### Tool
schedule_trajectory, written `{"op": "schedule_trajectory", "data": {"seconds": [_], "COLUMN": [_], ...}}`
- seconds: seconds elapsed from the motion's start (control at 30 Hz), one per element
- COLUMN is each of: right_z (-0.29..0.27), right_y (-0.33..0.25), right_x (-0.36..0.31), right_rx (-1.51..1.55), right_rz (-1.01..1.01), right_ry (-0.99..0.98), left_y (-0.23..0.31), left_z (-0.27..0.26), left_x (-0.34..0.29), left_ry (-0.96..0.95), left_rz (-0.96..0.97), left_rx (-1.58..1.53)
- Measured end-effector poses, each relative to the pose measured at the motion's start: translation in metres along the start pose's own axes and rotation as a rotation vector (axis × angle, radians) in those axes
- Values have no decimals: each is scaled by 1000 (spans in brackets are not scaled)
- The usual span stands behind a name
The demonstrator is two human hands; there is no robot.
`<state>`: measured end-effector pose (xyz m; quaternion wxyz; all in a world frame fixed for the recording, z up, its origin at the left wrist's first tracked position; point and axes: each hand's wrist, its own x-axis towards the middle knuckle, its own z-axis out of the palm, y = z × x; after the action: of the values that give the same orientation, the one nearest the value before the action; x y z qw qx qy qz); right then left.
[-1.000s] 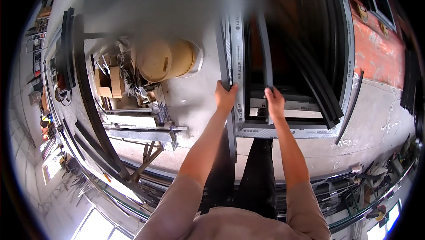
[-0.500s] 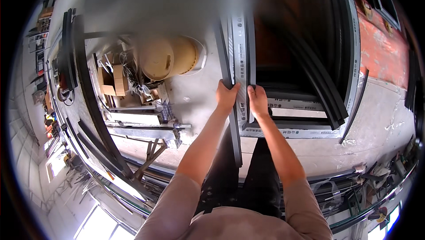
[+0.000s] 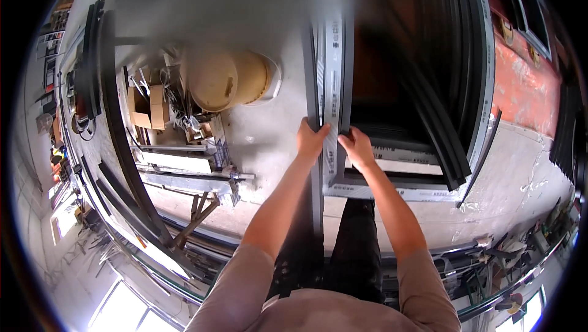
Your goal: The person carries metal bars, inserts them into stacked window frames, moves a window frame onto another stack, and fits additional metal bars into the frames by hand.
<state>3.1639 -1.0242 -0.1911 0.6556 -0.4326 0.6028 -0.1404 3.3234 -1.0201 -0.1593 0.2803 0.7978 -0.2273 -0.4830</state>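
A large dark grey metal frame, like a window frame, lies before me; pale printed protective film covers its side bar (image 3: pixel 332 81). Alongside the left of that bar runs a long dark grey profile strip (image 3: pixel 316 191), its near end jutting past the frame's corner towards my legs. My left hand (image 3: pixel 312 141) is closed around the strip, thumb against the filmed bar. Across from it, my right hand (image 3: pixel 358 147) grips the bar from the inner side, its thumb on the edge and its fingers partly hidden. A blur covers the far ends of both bar and strip.
Several loose black strips (image 3: pixel 438 130) lie slanting across the frame's opening. To the left are a yellowish bucket (image 3: pixel 251 78), an open cardboard box (image 3: pixel 159 107) and metal offcuts. An orange-red surface (image 3: pixel 523 81) is at far right. Long profiles lie behind my legs.
The strip's near end has swung left, bringing it more in line with the frame's bar. Both hands sit slightly nearer to me, still gripping. The frame's near corner appears lower and further left.
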Motion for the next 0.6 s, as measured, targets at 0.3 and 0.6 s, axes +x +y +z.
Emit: {"op": "schedule_trajectory", "data": {"seconds": [0.3, 0.6], "right_z": [-11, -5], "right_y": [18, -12], "right_x": [10, -12], "right_rx": [30, -180], "right_rz": [-30, -318], "right_ry": [-17, 38], "left_y": [69, 103], "left_z": [27, 71], "left_x": [-10, 33], "left_ry": [146, 300], "left_rz": [30, 229], "left_rx": [232, 400]}}
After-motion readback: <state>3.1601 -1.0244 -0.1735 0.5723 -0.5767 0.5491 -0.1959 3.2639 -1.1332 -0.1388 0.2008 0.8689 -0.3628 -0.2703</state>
